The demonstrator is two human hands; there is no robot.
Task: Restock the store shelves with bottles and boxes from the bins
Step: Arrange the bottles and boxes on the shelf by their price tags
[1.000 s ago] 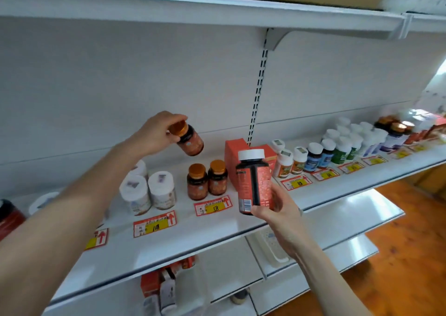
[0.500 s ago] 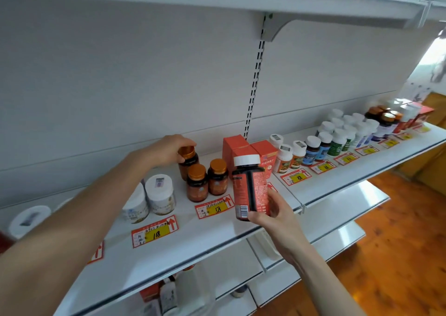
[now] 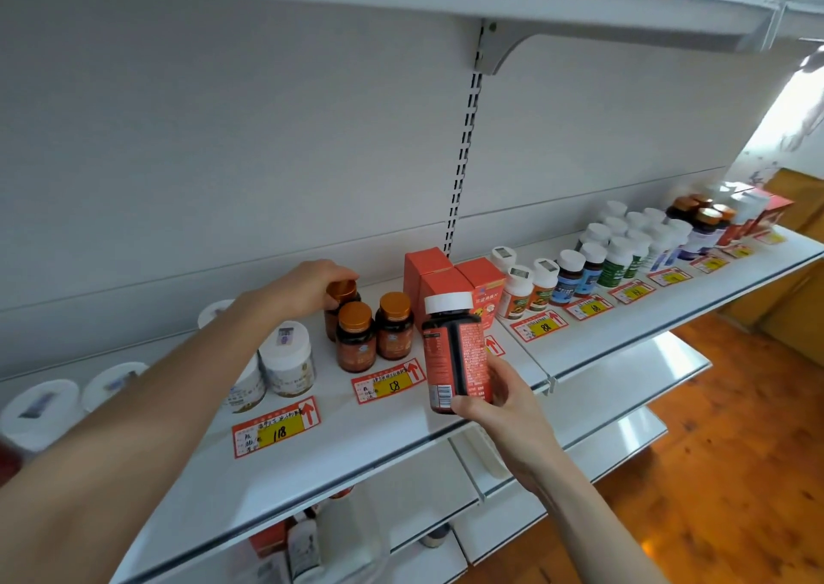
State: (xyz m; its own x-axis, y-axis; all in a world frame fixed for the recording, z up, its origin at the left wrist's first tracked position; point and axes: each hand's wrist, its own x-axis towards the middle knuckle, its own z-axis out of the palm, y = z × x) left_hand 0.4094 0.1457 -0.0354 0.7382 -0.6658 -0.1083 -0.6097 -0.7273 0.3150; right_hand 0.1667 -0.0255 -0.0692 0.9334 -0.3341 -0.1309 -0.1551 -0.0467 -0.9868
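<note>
My left hand (image 3: 307, 287) reaches over the white shelf (image 3: 339, 440) and grips the orange cap of a small brown bottle (image 3: 339, 302), which stands upright on the shelf behind two matching brown bottles (image 3: 374, 333). My right hand (image 3: 499, 405) holds a taller dark bottle with a red label and white cap (image 3: 455, 351) upright, in the air in front of the shelf edge and just in front of the red boxes (image 3: 441, 278).
White tubs (image 3: 287, 358) stand left of the brown bottles. A row of white-capped bottles (image 3: 593, 262) runs along the shelf to the right. Red-and-yellow price tags (image 3: 276, 427) line the shelf front. Lower shelves (image 3: 624, 374) and a wooden floor (image 3: 735, 449) lie below.
My left hand has lowered the small brown bottle from the air onto the shelf behind the two others. My right hand with the tall bottle has stayed roughly where it was.
</note>
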